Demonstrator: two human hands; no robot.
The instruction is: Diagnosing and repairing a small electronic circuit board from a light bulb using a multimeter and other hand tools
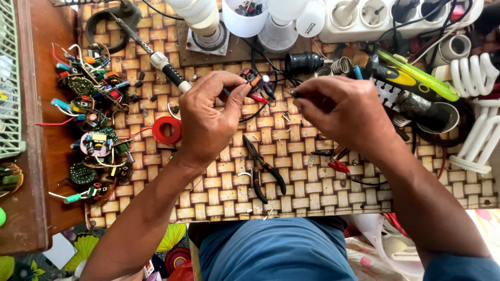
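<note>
Head cam, looking straight down at a woven-pattern work mat (312,192) that's totally buried in electronics bits.

The left hand (208,117) is curled up, thumb and fingers pinched around a small component with red and orange parts (253,83). It sits up near the top middle of the mat, just off the fingertips, and a tiny light glows at its right end. A red clip with a dark wire (259,98) hangs right under it, touching or almost touching, can't say which.

The right hand (346,112) is also closed in a pinch, holding something small and dark (295,94) at its fingertips. Too tiny to tell what it is. The two hands sit near each other with a small gap between the tips.

Between the forearms, a pair of black-handled pliers (263,169) lies flat on the mat, and another red clip (338,166) rests under the right wrist. A red roll of tape (166,130) lies just left of the left hand, with a soldering iron (156,57) angled above it. A heap of small circuit boards (94,119) runs down the left edge. Up top there's a white power strip (396,15) and some white bulb housings (281,23), plus spiral lamp tubes (476,75) on the right.
</note>
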